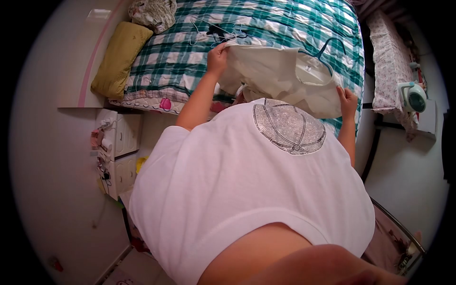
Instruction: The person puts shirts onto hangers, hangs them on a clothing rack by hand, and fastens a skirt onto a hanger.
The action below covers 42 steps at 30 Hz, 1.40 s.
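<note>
A white shirt (266,61) is stretched between my two hands above the near side of the bed. My left hand (217,59) is closed on the garment's left edge. At the other end, my right hand (348,100) pinches the cloth near its right edge. The neck opening faces up toward the right, with a small label inside. A blue hanger (327,46) shows at that neckline, its upper part sticking out over the bedding. Several thin hangers (202,31) and a small black item (218,33) lie on the bed just beyond my left hand.
A green-and-white checked quilt (285,19) covers the bed. An olive pillow (121,59) and a bundled patterned cloth (154,14) lie at its left. White drawers (126,135) stand at the lower left. A small fan (414,99) stands at the right beside a floral cloth (389,61).
</note>
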Motion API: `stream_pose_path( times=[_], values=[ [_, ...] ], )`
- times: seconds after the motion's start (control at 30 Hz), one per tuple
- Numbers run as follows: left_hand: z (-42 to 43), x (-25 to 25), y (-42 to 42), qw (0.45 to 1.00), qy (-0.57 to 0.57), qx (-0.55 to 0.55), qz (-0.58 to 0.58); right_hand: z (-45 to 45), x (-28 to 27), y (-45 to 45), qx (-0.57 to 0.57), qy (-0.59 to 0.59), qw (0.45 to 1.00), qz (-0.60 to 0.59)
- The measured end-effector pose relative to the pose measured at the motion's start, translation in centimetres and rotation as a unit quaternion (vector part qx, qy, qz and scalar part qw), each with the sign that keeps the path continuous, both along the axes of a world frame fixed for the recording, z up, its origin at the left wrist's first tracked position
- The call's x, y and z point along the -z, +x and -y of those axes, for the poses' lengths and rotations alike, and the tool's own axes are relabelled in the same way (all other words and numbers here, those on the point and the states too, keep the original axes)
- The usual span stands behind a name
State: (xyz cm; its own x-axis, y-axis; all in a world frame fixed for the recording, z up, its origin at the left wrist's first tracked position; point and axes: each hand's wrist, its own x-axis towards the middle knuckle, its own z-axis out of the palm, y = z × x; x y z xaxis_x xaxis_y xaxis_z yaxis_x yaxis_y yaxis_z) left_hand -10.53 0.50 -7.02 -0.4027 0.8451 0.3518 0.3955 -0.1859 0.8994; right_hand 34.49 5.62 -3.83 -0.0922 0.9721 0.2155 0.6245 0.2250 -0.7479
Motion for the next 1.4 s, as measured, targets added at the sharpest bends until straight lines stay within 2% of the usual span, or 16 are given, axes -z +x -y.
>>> stream_pose_path(
  times=[0.1, 0.13, 0.23, 0.27, 0.37, 0.47, 0.57, 0.63, 0.7, 0.83, 0.87, 0.93, 1.03, 1.13, 1.23, 1.4],
  values=[
    [-0.9, 1.9, -2.8, 0.997, -0.007, 0.071, 0.037, 0.6, -0.2, -0.2, -0.037, 0.002, 0.999, -0.020],
    [-0.2, 0.2, -2.5, 0.991, -0.049, 0.090, 0.081, 0.9, -0.4, -0.3, -0.052, 0.003, 0.998, -0.032],
    [-0.1, -2.1, -2.6, 0.993, -0.049, 0.097, 0.038, 1.2, -0.8, -0.9, -0.057, 0.017, 0.996, -0.063],
    [-0.8, -0.9, -3.5, 0.994, -0.075, 0.073, -0.033, 1.4, -0.8, -1.3, -0.047, 0.027, 0.997, -0.060],
    [-0.9, -1.5, -2.5, 0.979, -0.005, 0.024, -0.201, 1.8, -0.8, -2.1, -0.029, 0.055, 0.997, -0.042],
    [-0.5, -3.3, 0.2, 0.975, -0.042, 0.141, -0.169, 1.9, -1.0, -2.9, -0.031, 0.081, 0.996, 0.000],
    [0.3, -5.0, 3.0, 0.910, -0.112, 0.240, -0.319, 2.1, -1.7, -3.9, -0.041, 0.102, 0.992, 0.063],
    [0.2, -5.1, 3.9, 0.916, -0.126, 0.257, -0.281, 1.8, -1.8, -4.1, -0.050, 0.115, 0.986, 0.108],
    [-0.3, -4.5, 3.2, 0.911, -0.152, 0.272, -0.270, 2.0, -2.4, -4.8, -0.083, 0.107, 0.988, 0.072],
    [-0.2, -3.7, 2.5, 0.950, -0.128, 0.266, -0.106, 1.6, -2.0, -5.0, -0.143, 0.128, 0.981, -0.040],
    [-0.2, -3.6, 2.3, 0.952, -0.131, 0.262, -0.086, 1.4, -2.1, -4.7, -0.148, 0.131, 0.980, -0.014],
    [-0.3, -3.6, 1.9, 0.956, -0.124, 0.245, -0.106, 1.2, -2.7, -4.3, -0.157, 0.136, 0.977, 0.038],
    [-0.2, -3.9, 1.5, 0.965, -0.115, 0.200, -0.123, 0.7, -2.0, -3.2, -0.164, -0.014, 0.986, -0.012],
    [0.3, -5.0, 0.4, 0.969, -0.100, 0.151, -0.167, 0.2, -0.4, -1.7, -0.172, -0.113, 0.978, -0.019],
    [0.3, -4.8, -0.4, 0.974, -0.097, 0.145, -0.145, 0.1, 1.3, -0.5, -0.148, -0.186, 0.968, -0.084],
    [0.5, -4.7, -0.6, 0.975, -0.078, 0.112, -0.177, 0.2, 2.1, -0.3, -0.091, -0.110, 0.987, -0.074]
  ],
)
